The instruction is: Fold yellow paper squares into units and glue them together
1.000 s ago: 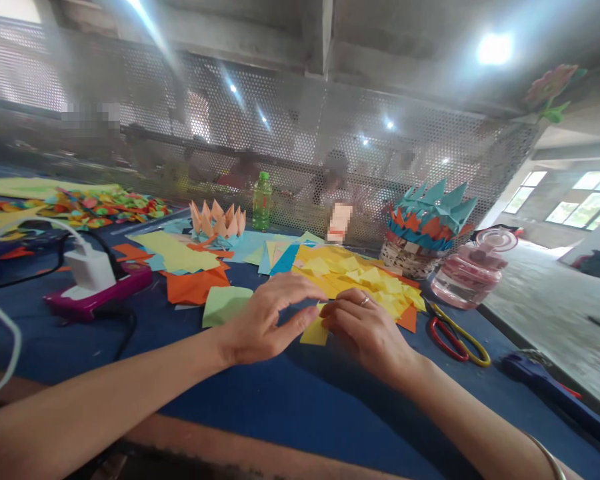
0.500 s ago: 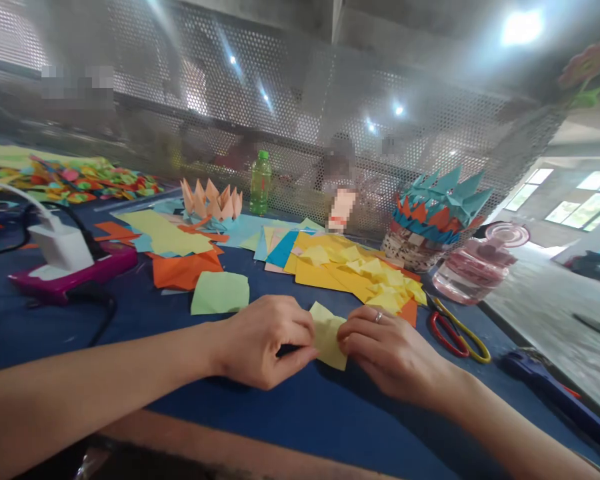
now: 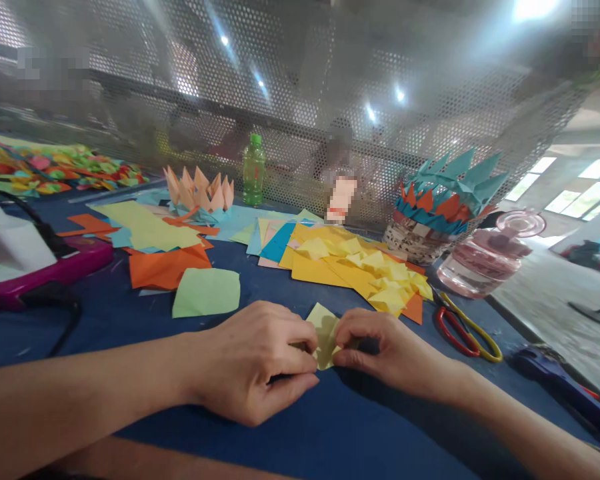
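Between my hands is a small pale yellow sheet of paper (image 3: 324, 325), creased, with its upper corner pointing away from me. My left hand (image 3: 260, 360) is closed at the paper's left side, its fingertips pressing the lower left edge. On the other side my right hand (image 3: 375, 340) pinches the right edge between thumb and fingers. Parts of the paper are hidden under the fingertips. Just beyond my left hand lies a light green square of paper (image 3: 207, 292). Folded yellow paper pieces (image 3: 390, 293) lie past my right hand on yellow sheets (image 3: 320, 268).
Scissors (image 3: 465, 330) and a dark blue tool (image 3: 555, 377) lie at the right. Behind them stand a pink-tinted jar (image 3: 483, 263) and a teal-and-orange folded paper piece (image 3: 433, 207). A magenta power strip (image 3: 87, 260) sits left. A green bottle (image 3: 253, 173) stands behind.
My left hand has shifted lower on the paper. My right hand has turned, so its thumb now shows at the edge. The whole view has moved slightly.
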Motion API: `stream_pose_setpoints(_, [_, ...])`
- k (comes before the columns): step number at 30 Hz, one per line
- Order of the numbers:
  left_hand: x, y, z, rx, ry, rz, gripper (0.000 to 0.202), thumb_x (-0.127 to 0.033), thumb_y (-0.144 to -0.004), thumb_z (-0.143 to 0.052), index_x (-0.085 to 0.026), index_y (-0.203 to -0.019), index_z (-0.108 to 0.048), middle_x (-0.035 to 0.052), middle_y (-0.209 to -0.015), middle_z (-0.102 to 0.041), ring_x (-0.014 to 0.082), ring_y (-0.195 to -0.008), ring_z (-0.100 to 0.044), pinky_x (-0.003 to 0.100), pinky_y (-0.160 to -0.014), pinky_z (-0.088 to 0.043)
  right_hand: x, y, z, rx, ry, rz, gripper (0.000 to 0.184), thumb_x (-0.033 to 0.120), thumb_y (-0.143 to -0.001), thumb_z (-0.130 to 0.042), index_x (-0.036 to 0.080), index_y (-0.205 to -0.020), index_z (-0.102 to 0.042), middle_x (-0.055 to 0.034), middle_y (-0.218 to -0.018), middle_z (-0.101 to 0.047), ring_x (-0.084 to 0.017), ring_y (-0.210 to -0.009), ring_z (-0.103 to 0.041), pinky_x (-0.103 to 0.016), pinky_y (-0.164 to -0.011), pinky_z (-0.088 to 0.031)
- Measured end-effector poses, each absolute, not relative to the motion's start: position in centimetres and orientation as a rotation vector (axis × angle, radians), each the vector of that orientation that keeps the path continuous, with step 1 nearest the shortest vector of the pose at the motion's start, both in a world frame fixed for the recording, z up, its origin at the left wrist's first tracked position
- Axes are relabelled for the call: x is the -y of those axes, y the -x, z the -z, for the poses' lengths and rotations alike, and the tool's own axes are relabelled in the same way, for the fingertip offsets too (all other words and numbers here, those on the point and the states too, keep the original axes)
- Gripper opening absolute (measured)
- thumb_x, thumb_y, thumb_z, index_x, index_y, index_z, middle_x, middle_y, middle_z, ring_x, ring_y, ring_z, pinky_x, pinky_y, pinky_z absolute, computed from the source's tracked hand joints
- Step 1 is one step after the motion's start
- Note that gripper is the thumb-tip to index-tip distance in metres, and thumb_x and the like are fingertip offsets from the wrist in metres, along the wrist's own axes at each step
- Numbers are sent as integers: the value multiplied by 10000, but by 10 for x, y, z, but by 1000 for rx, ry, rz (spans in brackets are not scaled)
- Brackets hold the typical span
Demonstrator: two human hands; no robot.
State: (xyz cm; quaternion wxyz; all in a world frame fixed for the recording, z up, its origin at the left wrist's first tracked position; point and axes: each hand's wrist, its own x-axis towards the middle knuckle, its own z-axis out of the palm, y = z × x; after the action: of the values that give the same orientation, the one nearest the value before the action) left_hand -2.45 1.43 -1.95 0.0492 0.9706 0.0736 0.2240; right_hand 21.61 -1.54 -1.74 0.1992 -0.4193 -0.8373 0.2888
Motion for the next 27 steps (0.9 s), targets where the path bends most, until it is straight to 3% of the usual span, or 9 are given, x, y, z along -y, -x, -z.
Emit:
stream_pose_setpoints(3, [-14, 25, 19, -229, -2972, -637, 181, -216, -906, -531, -168, -872, -703, 54, -882, -685, 195, -708, -631, 342, -632, -435, 13, -213, 24, 2195, 1325, -848, 177, 327, -889, -657, 183, -788, -671, -10, -802, -615, -130, -718, -566, -248, -647, -447])
stream_pose_setpoints(10, [-14, 26, 18, -260, -2979, -586, 203, -235, -918, -520, -174, -852, -702, 44, -879, -670, 192, -694, -618, 348, -628, -437, 22, -202, 30, 2103, 1439, -673, 138, 181, -827, -654, 184, -699, -602, -3, -773, -591, -149, -749, -561, -272, -674, -437])
stream_pose_setpoints(16, [-14, 26, 19, -289, -2955, -551, 205, -230, -919, -514, -164, -828, -686, 26, -867, -663, 192, -735, -640, 340, -613, -447, 23, -200, 33, 2067, 1443, -670, 163, 162, -822, -641, 190, -680, -567, 0, -780, -584, -150, -755, -558, -281, -684, -437])
stream_pose_setpoints(27, [-13, 25, 19, -306, -2991, -523, 220, -271, -935, -506, -171, -1052, -664, 55, -967, -665, 216, -826, -649, 343, -601, -428, 24, -200, 33, 2093, 1433, -639, 181, 190, -850, -631, 190, -685, -557, -8, -782, -572, -156, -749, -536, -291, -675, -428])
